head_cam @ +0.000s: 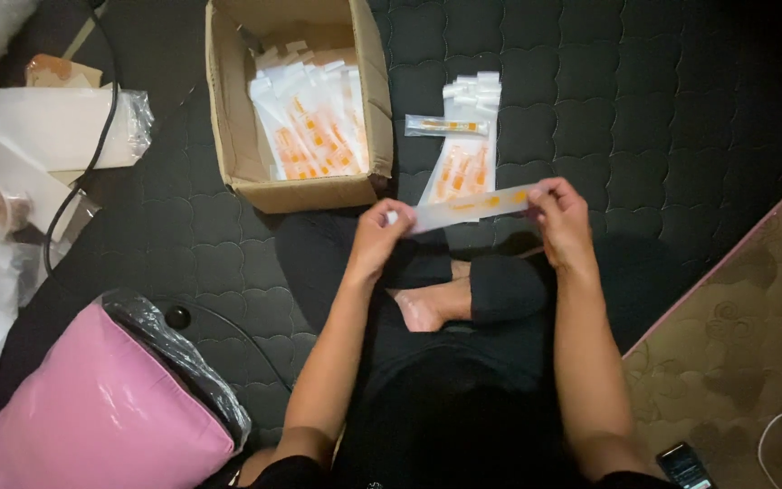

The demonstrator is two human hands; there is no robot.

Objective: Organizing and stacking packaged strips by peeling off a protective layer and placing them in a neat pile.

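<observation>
A long clear plastic packet with orange pieces inside is stretched level between both hands. My left hand pinches its left end and my right hand pinches its right end, above my crossed legs. Just beyond lies a pile of like packets on the dark quilted mat, with one single packet lying crosswise to its left. An open cardboard box at the far centre holds several more packets.
A pink bag with a dark plastic top sits at the near left. White bags, paper and a black cable lie at the far left. A brown patterned carpet with a phone is at right.
</observation>
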